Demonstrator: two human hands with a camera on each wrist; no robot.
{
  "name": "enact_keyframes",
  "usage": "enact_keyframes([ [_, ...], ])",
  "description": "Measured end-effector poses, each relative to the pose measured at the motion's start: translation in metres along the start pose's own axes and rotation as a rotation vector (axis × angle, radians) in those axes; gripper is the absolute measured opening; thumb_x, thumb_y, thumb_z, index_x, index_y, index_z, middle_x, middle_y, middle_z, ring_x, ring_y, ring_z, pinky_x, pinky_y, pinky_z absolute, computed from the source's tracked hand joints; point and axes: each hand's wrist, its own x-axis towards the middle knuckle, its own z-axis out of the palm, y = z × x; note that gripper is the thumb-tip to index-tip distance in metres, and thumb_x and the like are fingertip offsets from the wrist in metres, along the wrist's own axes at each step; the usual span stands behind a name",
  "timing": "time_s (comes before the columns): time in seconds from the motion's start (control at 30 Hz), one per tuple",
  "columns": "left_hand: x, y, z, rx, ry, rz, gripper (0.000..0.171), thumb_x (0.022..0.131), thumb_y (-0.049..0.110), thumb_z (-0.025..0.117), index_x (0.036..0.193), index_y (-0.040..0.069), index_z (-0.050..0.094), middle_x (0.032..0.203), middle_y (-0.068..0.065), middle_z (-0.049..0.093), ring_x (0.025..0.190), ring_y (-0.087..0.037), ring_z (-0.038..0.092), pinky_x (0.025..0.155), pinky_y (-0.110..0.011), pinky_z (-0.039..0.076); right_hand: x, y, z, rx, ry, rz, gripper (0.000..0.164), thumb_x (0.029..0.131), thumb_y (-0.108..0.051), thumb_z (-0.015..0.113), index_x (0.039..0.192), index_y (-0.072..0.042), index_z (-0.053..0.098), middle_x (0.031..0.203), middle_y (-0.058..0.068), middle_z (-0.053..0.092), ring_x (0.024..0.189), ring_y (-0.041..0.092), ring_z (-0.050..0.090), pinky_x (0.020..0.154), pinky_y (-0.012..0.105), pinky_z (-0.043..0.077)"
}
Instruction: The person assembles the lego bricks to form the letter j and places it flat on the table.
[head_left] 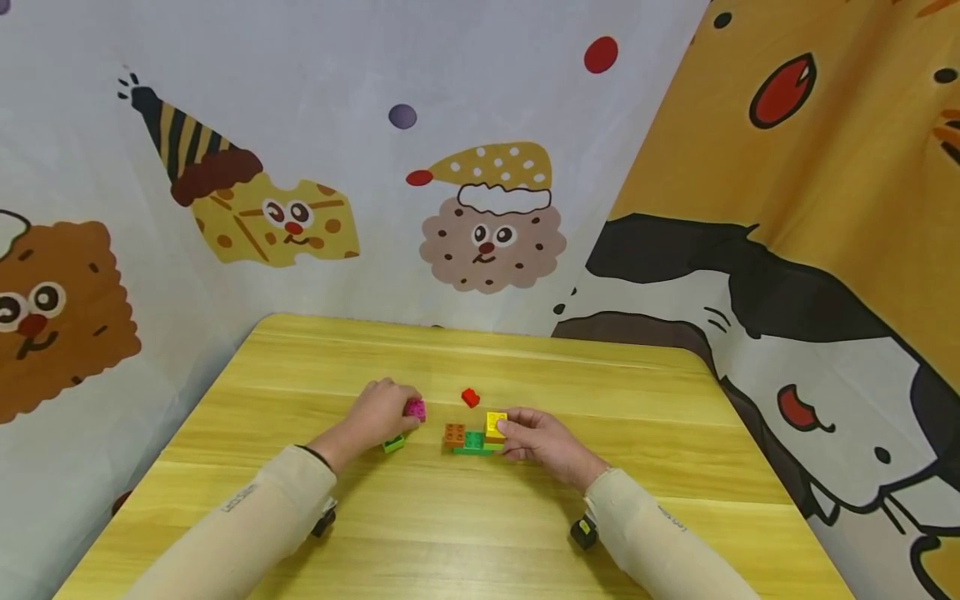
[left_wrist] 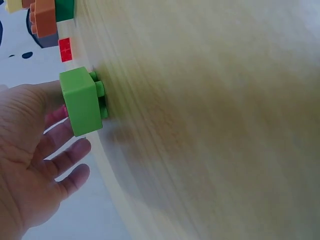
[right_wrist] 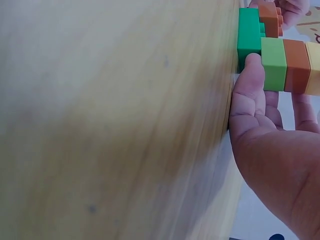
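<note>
My left hand [head_left: 380, 412] pinches a pink toy brick [head_left: 416, 410] between thumb and fingers. A lime green brick [left_wrist: 82, 102] lies close by that hand, its studs pointing toward the tabletop side in the left wrist view, where it hides most of the pink one. My right hand [head_left: 543, 442] grips the right end of a brick build. This has a green base brick [right_wrist: 249, 35] with an orange brick [head_left: 454, 434] on its left end. On the right end a lime, an orange and a yellow brick [head_left: 496, 423] are stacked. My right thumb presses the near side, low down.
A small red brick [head_left: 470, 397] lies on the wooden table [head_left: 465, 533] behind the build. Printed cloth walls [head_left: 300, 100] stand along the table's back and sides. Each wrist carries a small black camera, the right one [head_left: 583, 532] close above the tabletop.
</note>
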Motion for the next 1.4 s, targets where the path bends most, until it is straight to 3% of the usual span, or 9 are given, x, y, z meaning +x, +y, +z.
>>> enact_keyframes([
  [0.23,0.002,0.002,-0.002,-0.044,0.035,0.025,0.038,0.094,0.032,0.084,0.124,0.010,0.078,0.099,-0.002,0.078,0.096,-0.024,0.064,0.097,-0.050,0.053,0.000,0.003,-0.003,-0.014,-0.015,-0.023,0.060,0.106,-0.038,0.069,0.148,0.001,0.055,0.119,0.002,0.070,0.101,0.018,0.073,0.091,0.032,0.063],
  [0.53,0.008,0.017,-0.012,-0.147,0.073,0.049,0.036,0.095,0.030,0.083,0.125,0.013,0.077,0.103,0.004,0.078,0.103,-0.023,0.066,0.101,-0.049,0.054,0.002,0.009,-0.006,-0.026,-0.009,-0.056,0.064,0.107,-0.034,0.068,0.153,0.006,0.049,0.123,0.005,0.069,0.103,0.019,0.075,0.094,0.034,0.064],
  [1.17,0.004,0.056,-0.022,-0.278,0.028,0.036,0.044,0.096,0.034,0.083,0.134,0.014,0.074,0.118,0.001,0.077,0.118,-0.029,0.066,0.106,-0.047,0.055,0.002,0.010,-0.006,-0.033,0.003,-0.061,0.063,0.108,-0.031,0.067,0.153,0.008,0.048,0.123,0.008,0.069,0.102,0.020,0.075,0.097,0.037,0.063],
  [1.4,0.003,0.068,-0.025,-0.290,0.041,0.104,0.040,0.095,0.033,0.083,0.130,0.014,0.076,0.114,0.003,0.078,0.110,-0.024,0.067,0.100,-0.043,0.057,0.002,0.011,-0.006,-0.030,-0.008,-0.065,0.063,0.107,-0.032,0.068,0.153,0.008,0.048,0.124,0.008,0.069,0.103,0.022,0.075,0.097,0.037,0.063],
])
